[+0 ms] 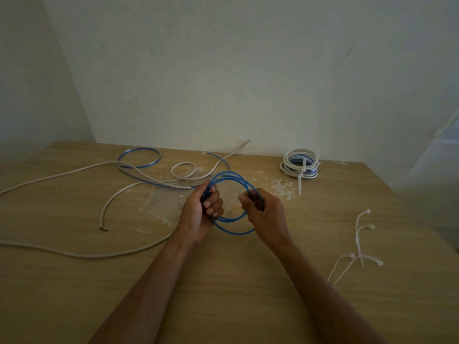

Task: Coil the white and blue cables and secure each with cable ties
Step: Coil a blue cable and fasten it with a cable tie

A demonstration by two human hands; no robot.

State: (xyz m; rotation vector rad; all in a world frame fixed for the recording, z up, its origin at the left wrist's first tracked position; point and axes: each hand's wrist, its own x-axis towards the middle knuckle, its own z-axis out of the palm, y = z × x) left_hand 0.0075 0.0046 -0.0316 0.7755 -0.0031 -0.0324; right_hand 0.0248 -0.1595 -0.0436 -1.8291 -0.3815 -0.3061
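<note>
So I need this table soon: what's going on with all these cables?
A person is coiling a blue cable, gripping its loops in the left hand and right hand above the table. One white-and-blue bundle sits tied at the back right. Loose white cables and a second blue cable lie uncoiled on the left, and spare cable ties lie on the right.

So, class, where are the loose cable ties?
Head view: the cable ties lie on the right of the table, right of the right hand, nearer the camera than the tied coil.
</note>
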